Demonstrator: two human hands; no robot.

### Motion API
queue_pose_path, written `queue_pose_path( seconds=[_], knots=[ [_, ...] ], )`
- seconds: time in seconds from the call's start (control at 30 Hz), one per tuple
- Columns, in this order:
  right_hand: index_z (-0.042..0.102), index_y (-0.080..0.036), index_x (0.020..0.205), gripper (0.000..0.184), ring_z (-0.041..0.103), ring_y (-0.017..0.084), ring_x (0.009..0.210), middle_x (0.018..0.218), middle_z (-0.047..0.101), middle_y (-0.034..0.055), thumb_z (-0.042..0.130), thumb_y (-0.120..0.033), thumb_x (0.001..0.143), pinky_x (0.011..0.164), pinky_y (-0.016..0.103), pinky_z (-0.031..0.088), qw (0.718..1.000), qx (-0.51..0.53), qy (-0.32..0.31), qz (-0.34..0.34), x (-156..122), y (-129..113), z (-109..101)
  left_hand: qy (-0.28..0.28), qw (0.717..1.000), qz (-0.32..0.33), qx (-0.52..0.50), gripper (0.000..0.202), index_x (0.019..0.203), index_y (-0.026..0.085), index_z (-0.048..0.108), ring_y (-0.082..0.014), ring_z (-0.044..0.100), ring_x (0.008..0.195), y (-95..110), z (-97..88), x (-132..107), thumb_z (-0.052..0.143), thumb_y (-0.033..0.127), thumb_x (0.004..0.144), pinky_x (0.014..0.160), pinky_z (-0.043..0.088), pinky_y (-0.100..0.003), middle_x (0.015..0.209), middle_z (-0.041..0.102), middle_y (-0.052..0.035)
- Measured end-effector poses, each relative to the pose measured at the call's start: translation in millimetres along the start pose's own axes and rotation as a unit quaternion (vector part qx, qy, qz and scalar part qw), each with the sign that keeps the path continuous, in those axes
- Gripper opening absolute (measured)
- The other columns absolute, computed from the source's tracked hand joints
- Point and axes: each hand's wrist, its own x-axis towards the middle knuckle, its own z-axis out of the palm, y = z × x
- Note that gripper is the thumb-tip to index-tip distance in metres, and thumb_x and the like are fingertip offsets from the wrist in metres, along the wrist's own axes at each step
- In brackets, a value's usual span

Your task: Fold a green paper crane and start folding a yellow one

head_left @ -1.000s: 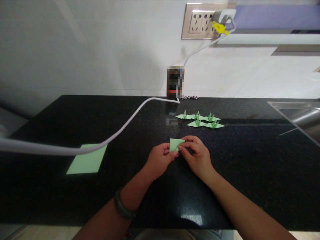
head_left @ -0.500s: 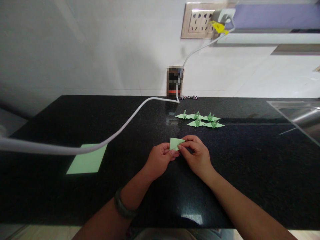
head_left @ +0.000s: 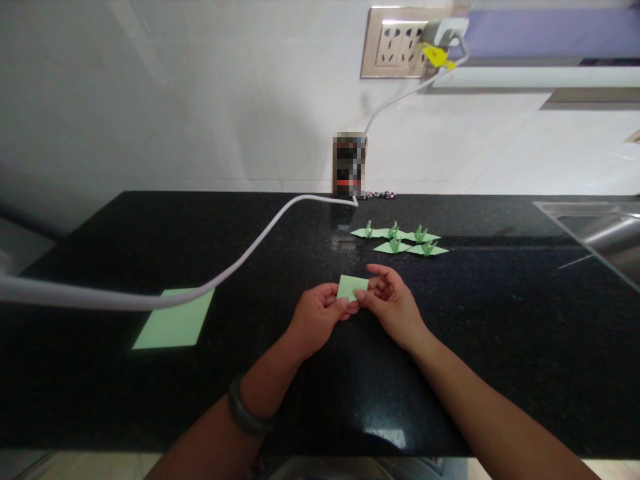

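Observation:
A small folded piece of light green paper [head_left: 351, 286] is held just above the black countertop [head_left: 500, 320] between both hands. My left hand [head_left: 320, 319] pinches its lower left edge with thumb and fingers. My right hand [head_left: 393, 303] pinches its right edge, with the index finger raised over the paper. Several finished green paper cranes [head_left: 399, 240] lie in a cluster on the counter beyond my hands. A flat green paper sheet [head_left: 175, 318] lies to the left.
A white cable [head_left: 240, 257] runs across the counter from the left up to a dark device [head_left: 349, 164] against the wall, under a wall socket panel [head_left: 400, 43]. A steel sink edge [head_left: 590, 227] sits at the right.
The paper now shows a squarer, flatter outline. My right index finger has lifted off it while the thumb and other fingers keep their pinch.

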Motion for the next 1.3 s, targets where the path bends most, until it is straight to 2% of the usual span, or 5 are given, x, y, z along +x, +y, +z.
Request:
queue_pose_path(
  seconds=[0.33, 0.57, 0.8, 1.17, 1.3],
  knots=[
    [0.049, -0.019, 0.099, 0.037, 0.052, 0.008, 0.056, 0.074, 0.057, -0.0013, 0.064, -0.017, 0.065, 0.045, 0.018, 0.042, 0.987, 0.05, -0.126, 0.091, -2, -12, -4, -0.011, 0.995, 0.065, 0.081, 0.04, 0.107, 0.016, 0.043, -0.0155, 0.062, 0.063, 0, -13.3, 3, 0.058, 0.024, 0.071, 0.062, 0.047, -0.027, 0.063, 0.065, -0.0019],
    [0.048, -0.02, 0.102, 0.041, 0.053, 0.008, 0.056, 0.074, 0.059, -0.0012, 0.065, -0.018, 0.065, 0.048, 0.02, 0.046, 0.992, 0.103, -0.053, 0.053, -5, -8, 4, 0.025, 0.999, 0.044, -0.02, 0.036, 0.087, 0.013, 0.054, -0.012, 0.059, 0.064, 1, -6.5, 3, 0.07, 0.025, 0.057, 0.062, 0.044, -0.024, 0.071, 0.064, -0.0023],
    [0.045, -0.021, 0.103, 0.044, 0.057, 0.01, 0.057, 0.071, 0.059, -0.0023, 0.067, -0.021, 0.064, 0.049, 0.02, 0.047, 0.99, 0.112, -0.055, 0.062, -9, -6, 11, 0.061, 0.997, 0.044, 0.023, 0.021, 0.06, 0.012, 0.056, -0.0081, 0.051, 0.048, 0, -1.3, 0, 0.067, 0.03, 0.06, 0.049, 0.039, -0.02, 0.052, 0.058, 0.0006],
    [0.045, -0.022, 0.104, 0.046, 0.053, 0.008, 0.052, 0.069, 0.058, -0.0034, 0.067, -0.021, 0.064, 0.048, 0.021, 0.047, 0.992, 0.107, -0.031, 0.06, -10, -7, 11, 0.068, 0.997, 0.012, -0.038, 0.045, 0.061, 0.011, 0.058, -0.0112, 0.054, 0.049, 2, -3.1, 2, 0.047, 0.052, 0.072, 0.05, 0.043, -0.024, 0.055, 0.06, -0.005],
    [0.046, -0.022, 0.102, 0.043, 0.053, 0.008, 0.054, 0.071, 0.058, -0.0029, 0.066, -0.021, 0.064, 0.049, 0.02, 0.047, 0.992, 0.107, -0.023, 0.063, -9, -8, 11, 0.091, 0.995, 0.031, -0.017, 0.027, 0.063, 0.012, 0.059, -0.0097, 0.054, 0.052, 3, -2.5, 2, 0.064, 0.038, 0.062, 0.054, 0.044, -0.023, 0.056, 0.059, -0.0006]
  ],
)
